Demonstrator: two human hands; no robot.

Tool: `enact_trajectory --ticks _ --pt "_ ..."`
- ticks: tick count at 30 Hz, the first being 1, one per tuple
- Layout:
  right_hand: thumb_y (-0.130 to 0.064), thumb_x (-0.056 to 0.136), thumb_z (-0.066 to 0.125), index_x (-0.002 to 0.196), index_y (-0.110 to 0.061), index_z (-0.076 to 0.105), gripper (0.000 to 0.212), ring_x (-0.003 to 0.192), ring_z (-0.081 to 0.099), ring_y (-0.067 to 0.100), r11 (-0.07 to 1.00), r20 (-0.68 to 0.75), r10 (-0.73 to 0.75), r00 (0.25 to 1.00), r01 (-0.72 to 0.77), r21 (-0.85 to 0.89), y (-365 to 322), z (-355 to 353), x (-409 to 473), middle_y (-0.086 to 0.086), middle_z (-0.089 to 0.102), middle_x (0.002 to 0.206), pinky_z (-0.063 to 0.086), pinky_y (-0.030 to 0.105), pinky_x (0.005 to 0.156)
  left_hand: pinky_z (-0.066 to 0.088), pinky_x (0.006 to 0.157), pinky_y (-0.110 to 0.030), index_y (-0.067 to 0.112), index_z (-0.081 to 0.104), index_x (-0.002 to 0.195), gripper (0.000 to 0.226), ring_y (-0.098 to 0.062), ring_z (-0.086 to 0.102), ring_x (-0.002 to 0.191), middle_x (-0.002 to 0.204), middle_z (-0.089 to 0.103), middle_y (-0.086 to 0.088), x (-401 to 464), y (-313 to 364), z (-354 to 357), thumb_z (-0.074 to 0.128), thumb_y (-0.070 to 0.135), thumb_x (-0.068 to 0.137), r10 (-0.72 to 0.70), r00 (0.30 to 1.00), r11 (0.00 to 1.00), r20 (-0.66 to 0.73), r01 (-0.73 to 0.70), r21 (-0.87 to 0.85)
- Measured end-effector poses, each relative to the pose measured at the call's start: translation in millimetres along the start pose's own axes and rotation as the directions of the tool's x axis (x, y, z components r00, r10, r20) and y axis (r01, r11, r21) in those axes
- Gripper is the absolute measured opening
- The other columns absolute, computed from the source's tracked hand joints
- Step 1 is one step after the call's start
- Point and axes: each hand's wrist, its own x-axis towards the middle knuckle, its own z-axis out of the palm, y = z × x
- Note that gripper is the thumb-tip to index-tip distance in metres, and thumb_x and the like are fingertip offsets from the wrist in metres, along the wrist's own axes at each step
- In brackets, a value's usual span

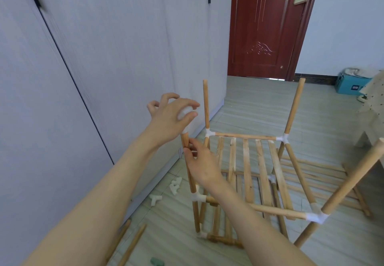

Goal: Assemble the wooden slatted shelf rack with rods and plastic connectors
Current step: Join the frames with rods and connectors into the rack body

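Note:
The wooden rack (247,161) stands on the floor with a slatted shelf and white plastic corner joints. Its near-left upright rod (190,174) rises in front of me. My right hand (202,166) grips this rod just below its top. My left hand (172,116) holds a white plastic connector (185,113) that sits on the rod's top end, thumb and fingers curled around it. Three other uprights, far-left (205,103), far-right (294,105) and near-right (353,178), end bare.
Loose white connectors (175,185) (155,199) lie on the floor by the grey wardrobe (83,78). Spare rods (133,243) lie at bottom left, another slatted panel (324,174) behind the rack. A red door (264,26) and a blue box (351,82) are farther off.

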Motion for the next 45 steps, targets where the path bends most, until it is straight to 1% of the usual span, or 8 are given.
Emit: enact_trajectory --ticks 4,7,12,17,24,31,38,45 --pt "-0.020 0.099 0.042 0.130 -0.021 0.050 0.032 0.085 0.049 0.002 1.000 0.007 -0.001 1.000 0.001 0.023 1.7 -1.4 -0.6 -0.009 0.056 0.101 0.038 0.003 0.061 0.007 0.111 -0.036 0.040 0.045 0.125 0.037 -0.002 0.014 0.139 0.126 0.051 0.028 -4.2 5.1 4.9 0.050 0.019 0.095 0.038 0.993 0.960 0.115 -0.004 -0.281" --pt "-0.019 0.099 0.042 0.130 -0.021 0.050 0.032 0.073 0.047 0.000 1.000 0.013 -0.016 1.000 0.016 0.018 2.0 -1.7 -0.4 -0.011 0.053 0.093 0.037 -0.004 0.058 0.018 0.116 -0.033 0.029 0.041 0.137 0.049 -0.003 0.021 0.138 0.142 0.039 0.015 -8.0 4.0 5.5 0.058 0.021 0.091 -0.154 0.988 0.817 0.004 0.130 -0.562" --pt "-0.018 0.099 0.042 0.131 -0.022 0.050 0.033 0.078 0.048 -0.001 1.000 0.021 -0.027 0.999 0.027 0.010 1.9 -2.2 0.6 -0.008 0.057 0.101 0.038 -0.002 0.059 0.041 0.089 -0.013 0.024 0.051 0.127 0.045 -0.008 0.050 0.110 0.122 0.050 0.006 -21.9 9.0 12.9 0.064 0.033 0.085 -0.364 0.922 0.802 -0.132 0.238 -0.548" --pt "-0.023 0.099 0.043 0.125 -0.021 0.055 0.029 0.088 0.058 0.011 0.999 -0.010 -0.048 0.999 0.048 -0.016 2.6 -3.4 1.7 -0.005 0.062 0.096 0.044 0.014 0.072 0.031 0.091 0.003 0.018 0.048 0.135 0.039 0.010 0.038 0.123 0.138 0.044 0.015 -23.4 6.0 8.4 0.045 0.026 0.097 -0.182 0.982 0.768 0.057 0.178 -0.615" --pt "-0.027 0.097 0.046 0.109 -0.015 0.057 0.020 0.079 0.062 0.022 0.979 -0.045 -0.127 0.991 0.118 -0.165 4.8 2.6 2.4 0.006 0.066 0.086 0.052 0.037 0.071 0.029 0.114 -0.032 0.014 0.053 0.129 0.035 0.000 0.043 0.128 0.136 0.052 0.009 -21.4 1.4 14.3 0.038 0.008 0.098 -0.192 0.972 0.487 0.136 0.214 -0.847" --pt "-0.024 0.098 0.044 0.099 -0.011 0.057 0.019 0.061 0.050 0.018 0.972 -0.014 -0.145 0.989 0.140 -0.189 6.7 -1.3 6.0 -0.005 0.049 0.062 0.039 0.030 0.056 0.031 0.107 -0.020 0.025 0.061 0.109 0.041 0.007 0.046 0.119 0.124 0.058 0.013 -21.8 6.0 35.7 0.024 0.009 0.099 -0.233 0.972 0.582 0.021 0.157 -0.798" --pt "-0.018 0.096 0.047 0.097 -0.008 0.061 0.018 0.066 0.059 0.026 0.960 -0.062 -0.214 0.975 0.198 -0.198 12.6 -6.4 6.6 0.012 0.065 0.075 0.046 0.036 0.061 0.039 0.075 -0.005 0.023 0.056 0.094 0.037 0.013 0.052 0.083 0.098 0.058 0.010 -21.4 13.8 50.2 0.023 0.008 0.100 -0.225 0.972 0.626 -0.071 0.089 -0.774" --pt "-0.015 0.095 0.047 0.097 -0.012 0.067 0.020 0.060 0.060 0.023 0.955 -0.096 -0.226 0.969 0.201 -0.219 17.0 -4.8 6.2 0.010 0.066 0.068 0.047 0.033 0.057 0.037 0.072 -0.005 0.022 0.055 0.095 0.031 0.010 0.050 0.080 0.094 0.056 0.010 -21.7 14.2 58.5 0.027 0.012 0.101 -0.274 0.947 0.677 -0.169 0.065 -0.733"
